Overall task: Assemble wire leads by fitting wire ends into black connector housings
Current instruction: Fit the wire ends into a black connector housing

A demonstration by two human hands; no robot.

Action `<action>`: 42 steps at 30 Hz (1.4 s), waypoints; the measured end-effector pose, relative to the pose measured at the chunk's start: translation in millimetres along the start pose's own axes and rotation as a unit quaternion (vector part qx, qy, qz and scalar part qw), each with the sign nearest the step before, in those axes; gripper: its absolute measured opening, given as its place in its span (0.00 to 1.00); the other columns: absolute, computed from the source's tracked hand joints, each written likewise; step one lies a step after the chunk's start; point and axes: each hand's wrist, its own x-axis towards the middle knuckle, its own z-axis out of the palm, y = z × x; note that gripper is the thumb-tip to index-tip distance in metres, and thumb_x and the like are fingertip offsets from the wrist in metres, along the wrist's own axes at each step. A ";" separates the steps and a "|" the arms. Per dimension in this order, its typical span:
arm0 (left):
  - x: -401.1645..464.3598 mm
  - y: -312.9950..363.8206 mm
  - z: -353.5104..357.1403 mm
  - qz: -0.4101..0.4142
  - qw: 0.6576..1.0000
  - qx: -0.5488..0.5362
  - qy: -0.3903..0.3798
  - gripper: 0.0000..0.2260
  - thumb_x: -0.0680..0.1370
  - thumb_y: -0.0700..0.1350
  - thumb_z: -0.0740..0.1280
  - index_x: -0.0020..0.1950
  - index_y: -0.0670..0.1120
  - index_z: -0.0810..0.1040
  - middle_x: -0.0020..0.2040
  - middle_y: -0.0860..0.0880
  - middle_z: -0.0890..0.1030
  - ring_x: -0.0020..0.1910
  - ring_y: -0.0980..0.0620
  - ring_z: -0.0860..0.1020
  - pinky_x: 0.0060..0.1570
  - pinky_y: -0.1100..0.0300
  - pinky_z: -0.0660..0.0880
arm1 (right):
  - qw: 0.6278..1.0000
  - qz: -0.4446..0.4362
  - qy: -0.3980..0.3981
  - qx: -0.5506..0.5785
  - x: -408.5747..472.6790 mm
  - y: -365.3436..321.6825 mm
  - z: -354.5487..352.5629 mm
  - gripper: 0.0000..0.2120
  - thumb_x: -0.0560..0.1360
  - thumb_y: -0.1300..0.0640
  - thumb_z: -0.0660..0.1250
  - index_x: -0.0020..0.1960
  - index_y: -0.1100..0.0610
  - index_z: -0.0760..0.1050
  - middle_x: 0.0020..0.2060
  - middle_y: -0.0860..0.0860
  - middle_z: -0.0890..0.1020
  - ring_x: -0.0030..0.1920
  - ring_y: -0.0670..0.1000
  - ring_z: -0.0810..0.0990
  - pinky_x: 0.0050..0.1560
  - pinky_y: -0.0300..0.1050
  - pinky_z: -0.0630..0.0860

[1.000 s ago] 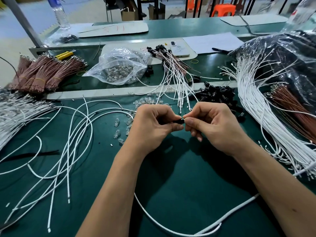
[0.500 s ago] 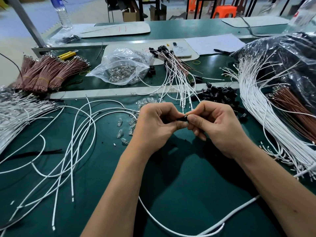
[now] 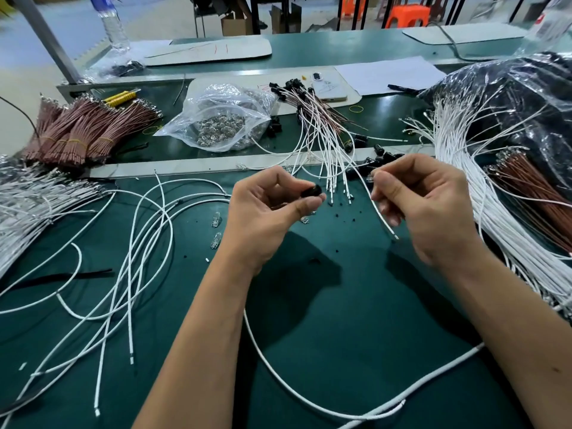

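My left hand [image 3: 266,212] pinches a small black connector housing [image 3: 312,191] between thumb and forefinger above the green mat. My right hand [image 3: 424,205] is a short way to the right and pinches a white wire [image 3: 379,213] near its upper end; the wire's stripped tip hangs down at about mid-palm height. Housing and wire are apart. A pile of loose black housings [image 3: 383,159] lies just behind my right hand. Finished leads with housings [image 3: 312,119] fan out behind both hands.
Loose white wires [image 3: 139,258] sprawl at the left. A thick bundle of white wires [image 3: 501,212] and brown wires [image 3: 532,193] lies at the right by a black plastic bag. Brown wire bundles [image 3: 86,131], a clear bag of metal parts [image 3: 219,119] and a phone [image 3: 328,88] sit behind.
My hands were pressed together at the housing; they have now drawn apart, the left keeping the housing and the right holding a white wire.
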 end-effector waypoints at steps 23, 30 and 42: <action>0.9 5.8 -1.1 -0.004 0.980 -0.137 -0.147 0.10 0.74 0.31 0.71 0.49 0.44 0.80 0.58 0.38 0.84 0.57 0.44 0.81 0.60 0.54 0.74 | 0.972 -0.189 -0.018 -0.137 -26.8 -26.2 31.5 0.01 0.79 0.64 0.73 0.50 0.61 0.83 0.38 0.46 0.85 0.31 0.45 0.82 0.36 0.32 0.74; -1.1 2.6 0.2 -0.038 0.986 -0.106 -0.123 0.09 0.71 0.32 0.74 0.48 0.41 0.80 0.51 0.37 0.83 0.55 0.40 0.79 0.64 0.42 0.73 | 0.970 -0.183 -0.045 -0.154 -24.9 -23.6 31.2 0.01 0.78 0.65 0.73 0.48 0.63 0.84 0.35 0.46 0.83 0.30 0.47 0.82 0.34 0.33 0.75; -0.9 4.5 -4.7 -0.028 0.994 -0.025 -0.098 0.11 0.70 0.30 0.73 0.47 0.44 0.87 0.46 0.43 0.87 0.46 0.49 0.84 0.53 0.58 0.80 | 0.974 -0.134 -0.080 -0.163 -18.6 -15.0 25.6 0.02 0.77 0.65 0.73 0.45 0.63 0.83 0.33 0.49 0.84 0.29 0.48 0.81 0.32 0.34 0.75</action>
